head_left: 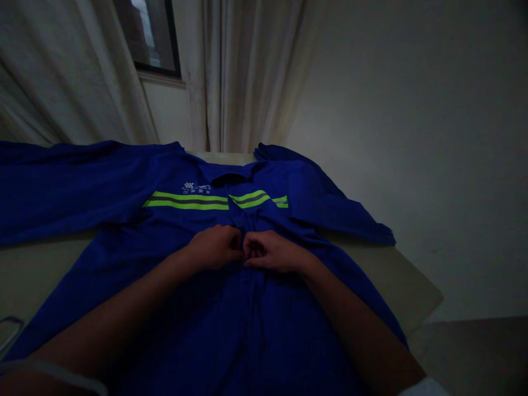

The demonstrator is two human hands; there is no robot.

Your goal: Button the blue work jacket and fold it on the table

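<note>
A blue work shirt with lime-green and grey chest stripes lies face up on a pale table, collar toward the wall. My left hand and my right hand meet at the shirt's front placket, just below the stripes. Both have curled fingers pinching the fabric edges together. What lies between the fingertips is too dark to make out.
Pale curtains hang behind the table, with a dark-framed window between them. A bare wall fills the right side. The shirt's sleeves spread to the left and right. A small dark-rimmed object sits at the table's left edge.
</note>
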